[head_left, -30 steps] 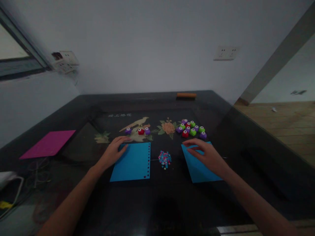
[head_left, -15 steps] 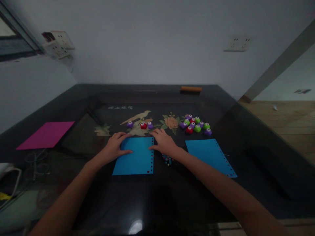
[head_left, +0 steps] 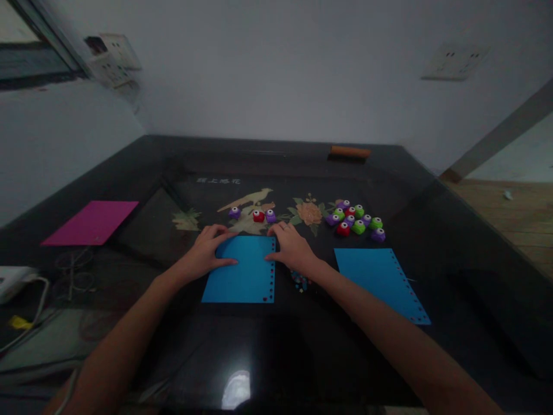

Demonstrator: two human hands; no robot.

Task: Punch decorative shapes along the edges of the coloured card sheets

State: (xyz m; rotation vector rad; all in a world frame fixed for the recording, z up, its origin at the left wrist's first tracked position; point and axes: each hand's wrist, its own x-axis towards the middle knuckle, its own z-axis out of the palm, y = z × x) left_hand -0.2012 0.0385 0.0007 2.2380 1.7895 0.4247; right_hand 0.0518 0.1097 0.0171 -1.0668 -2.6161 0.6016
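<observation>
A blue sheet of paper (head_left: 244, 276) lies flat on the dark table, with a row of dark dots down its right edge. My left hand (head_left: 207, 249) rests at its upper left side, thumb lying on the sheet and fingers at the top edge. At the upper right corner is my right hand (head_left: 291, 248), its thumb over the dotted edge and its fingers spread around the corner. Both hands have thumb and fingers apart. Just beyond the fingertips sit a red toy with one big eye (head_left: 258, 216) and two purple ones. Partly under my right wrist lies a small pile of colourful bits (head_left: 300, 280).
A second blue sheet (head_left: 375, 279) with dots lies to the right. Behind it is a cluster of several eyed toys (head_left: 354, 219). A magenta sheet (head_left: 93, 223) is at far left, near a white power strip (head_left: 15, 282) with cable. An orange-brown stick (head_left: 349, 152) lies at the back.
The camera view has tilted and shifted slightly, so the table's contents sit further right. Both hands stay in the same place on the blue sheet.
</observation>
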